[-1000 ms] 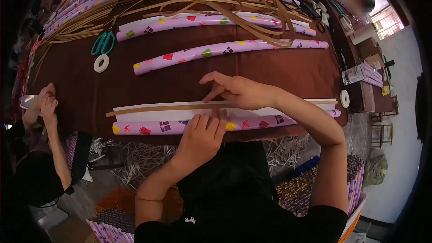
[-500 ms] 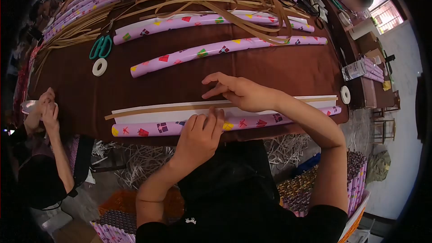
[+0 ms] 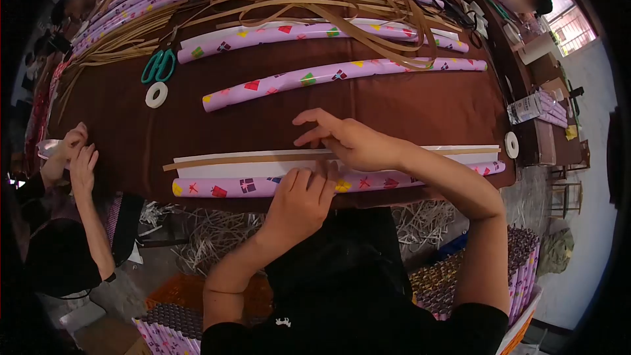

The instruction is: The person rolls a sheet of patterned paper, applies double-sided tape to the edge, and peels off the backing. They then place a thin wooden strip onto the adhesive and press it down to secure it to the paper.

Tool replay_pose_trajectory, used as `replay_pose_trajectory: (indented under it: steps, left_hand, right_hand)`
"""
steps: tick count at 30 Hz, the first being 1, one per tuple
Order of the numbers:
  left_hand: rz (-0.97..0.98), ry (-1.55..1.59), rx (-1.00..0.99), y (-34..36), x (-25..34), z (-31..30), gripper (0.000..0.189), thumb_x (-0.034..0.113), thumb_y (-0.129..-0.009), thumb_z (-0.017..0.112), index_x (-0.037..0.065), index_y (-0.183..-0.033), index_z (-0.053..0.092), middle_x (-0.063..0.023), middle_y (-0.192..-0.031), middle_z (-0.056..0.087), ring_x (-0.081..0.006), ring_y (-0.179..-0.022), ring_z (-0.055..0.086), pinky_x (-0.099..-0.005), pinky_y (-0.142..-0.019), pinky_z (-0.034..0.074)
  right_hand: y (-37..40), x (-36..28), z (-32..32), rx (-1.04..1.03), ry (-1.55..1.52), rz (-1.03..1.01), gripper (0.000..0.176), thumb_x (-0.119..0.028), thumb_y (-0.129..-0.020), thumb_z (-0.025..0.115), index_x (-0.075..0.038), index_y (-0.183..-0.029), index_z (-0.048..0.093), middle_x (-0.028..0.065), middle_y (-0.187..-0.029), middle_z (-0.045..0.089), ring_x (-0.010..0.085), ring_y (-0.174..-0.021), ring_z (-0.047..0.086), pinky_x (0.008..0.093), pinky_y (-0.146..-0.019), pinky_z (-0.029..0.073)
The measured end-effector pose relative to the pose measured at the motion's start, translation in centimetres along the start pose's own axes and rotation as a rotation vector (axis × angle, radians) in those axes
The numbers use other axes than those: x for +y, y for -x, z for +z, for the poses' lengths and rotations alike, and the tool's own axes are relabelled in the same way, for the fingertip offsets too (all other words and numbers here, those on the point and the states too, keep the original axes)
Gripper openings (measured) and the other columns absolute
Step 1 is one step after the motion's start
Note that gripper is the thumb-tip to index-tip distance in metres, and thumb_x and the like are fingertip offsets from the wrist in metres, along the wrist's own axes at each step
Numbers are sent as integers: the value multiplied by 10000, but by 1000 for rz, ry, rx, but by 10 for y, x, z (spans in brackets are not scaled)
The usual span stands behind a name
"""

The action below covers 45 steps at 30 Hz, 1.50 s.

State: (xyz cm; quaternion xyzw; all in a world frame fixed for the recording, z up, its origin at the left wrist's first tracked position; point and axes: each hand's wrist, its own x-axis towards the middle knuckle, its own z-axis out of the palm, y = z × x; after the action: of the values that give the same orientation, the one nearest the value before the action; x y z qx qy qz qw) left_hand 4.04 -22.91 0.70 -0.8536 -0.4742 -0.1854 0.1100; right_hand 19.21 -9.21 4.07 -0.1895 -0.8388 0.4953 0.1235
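A pink roll of gift-patterned paper (image 3: 246,186) lies along the table's front edge, its white inner side (image 3: 197,172) showing behind it. Along that white part runs a thin tan strip (image 3: 223,160). My left hand (image 3: 305,197) is closed over the roll's middle, with bent fingers pressed together at its edge. Just behind it, my right hand (image 3: 358,144) hovers over or rests on the strip; two of its digits point left and stand apart, with nothing visible between them. The undersides of its other fingers are hidden.
Another pink roll (image 3: 282,84) lies farther back, beyond it tan strips (image 3: 263,10) and more rolls. Green-handled scissors (image 3: 158,66) and a white tape roll (image 3: 156,94) lie left, another tape roll (image 3: 511,145) right. A co-worker's hands (image 3: 80,158) are at the left edge.
The view has shifted slightly, so the table's items appear a little farther right. The co-worker's fingers look more spread. My own hands keep nearly the same pose on the roll and strip.
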Motion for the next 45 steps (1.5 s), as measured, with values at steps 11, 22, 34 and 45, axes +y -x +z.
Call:
replay_pose_trajectory:
  steps: [11,22,34,45]
  left_hand:
    - [30,21,7,3,-1,3,452,169,-787,572,-64,-1172,612,-197,-1108,621,-259,-871,537,-348,-836,447]
    - [18,39,26,2,-1,3,395,151,-780,572,-54,-1112,632,-194,-1084,629,-258,-857,534,-348,-807,449]
    - [-6,97,-39,3,0,-2,400,131,-810,637,-54,-1163,604,-181,-1044,627,-288,-873,541,-390,-839,461]
    - [25,44,31,2,-1,1,322,166,-801,591,-9,-1067,641,-149,-992,619,-282,-891,548,-380,-853,447]
  right_hand:
    - [-1,-14,3,-79,-141,171,545,111,-885,365,-87,-1391,310,242,-1255,601,317,-928,703,389,-761,604]
    - [-5,-6,4,-77,461,-266,577,79,-831,487,-57,-1369,326,202,-1169,658,343,-966,660,419,-834,547]
    - [-20,3,9,-110,224,-108,605,38,-817,524,-55,-1379,322,175,-1221,629,337,-950,641,411,-789,538]
    - [-25,-12,7,-61,461,-184,694,-72,-737,685,-81,-1358,375,132,-1073,693,329,-891,672,427,-699,553]
